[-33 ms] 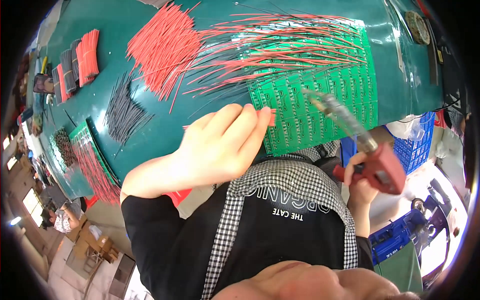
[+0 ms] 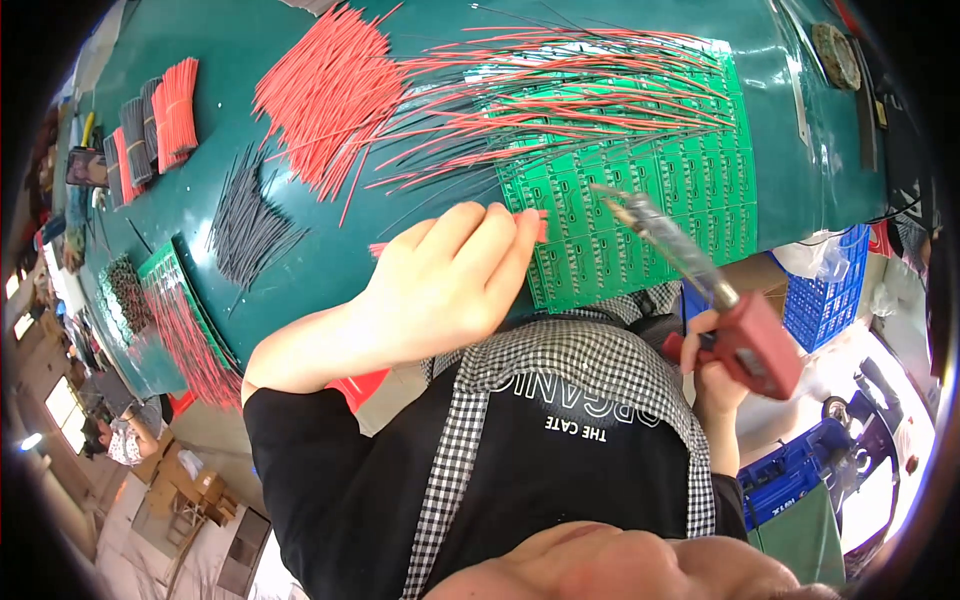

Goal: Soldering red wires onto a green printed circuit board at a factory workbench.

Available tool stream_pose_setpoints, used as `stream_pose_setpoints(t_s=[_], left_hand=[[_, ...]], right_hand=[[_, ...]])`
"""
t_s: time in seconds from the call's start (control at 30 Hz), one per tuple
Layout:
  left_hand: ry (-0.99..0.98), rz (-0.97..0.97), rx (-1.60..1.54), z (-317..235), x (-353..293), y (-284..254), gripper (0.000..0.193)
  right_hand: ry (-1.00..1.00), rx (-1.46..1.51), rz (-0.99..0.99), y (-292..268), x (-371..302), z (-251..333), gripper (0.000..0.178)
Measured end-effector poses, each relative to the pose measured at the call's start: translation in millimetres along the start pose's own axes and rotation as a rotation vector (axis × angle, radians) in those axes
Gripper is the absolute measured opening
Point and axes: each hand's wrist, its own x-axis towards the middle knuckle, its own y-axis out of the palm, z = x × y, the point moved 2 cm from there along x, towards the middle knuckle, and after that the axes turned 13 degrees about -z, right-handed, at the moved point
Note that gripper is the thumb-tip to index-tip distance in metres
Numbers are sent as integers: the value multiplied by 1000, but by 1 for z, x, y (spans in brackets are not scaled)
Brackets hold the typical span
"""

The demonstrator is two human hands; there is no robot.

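My left hand (image 2: 440,275) is closed round a small bundle of red wires (image 2: 543,227), whose ends poke out on both sides of the fingers. It hovers by the lower left edge of a green circuit board panel (image 2: 690,190). In my right hand (image 2: 715,375) is a red-handled soldering gun (image 2: 760,345), its tip pointing up and left over the panel. Whether the tip touches the panel I cannot tell. Rows of red and black wires (image 2: 600,105) lie across the panel's upper part and stick out past its left edge.
Left of the panel lie a heap of loose red wires (image 2: 330,100) and a smaller black wire pile (image 2: 250,225). Tied wire bundles (image 2: 175,115) sit farther left, above another wired panel (image 2: 185,310). A blue crate (image 2: 825,300) stands beyond the table's right front edge.
The soldering gun's tip has shifted slightly left, and its handle slightly left and down. My left hand has moved up a little with the red wires.
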Motion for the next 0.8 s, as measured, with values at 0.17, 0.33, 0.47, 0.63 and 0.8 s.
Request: stream_pose_setpoints(t_s=[0.17,0.33,0.47,0.63,0.8], left_hand=[[-185,129,-1,7,-9,8,39],[-192,152,-7,7,-11,13,38],[-176,175,-3,6,-9,13,34],[-195,156,13,7,-12,15,33],[-164,156,43,6,-10,15,31]], right_hand=[[-247,-666,-202,6,-18,-32,24],[-235,-719,-56,7,-10,-26,29],[-280,-757,-13,2,-11,-24,31],[-298,-748,50,1,-7,-24,42],[-388,-643,88,3,-4,-18,57]])
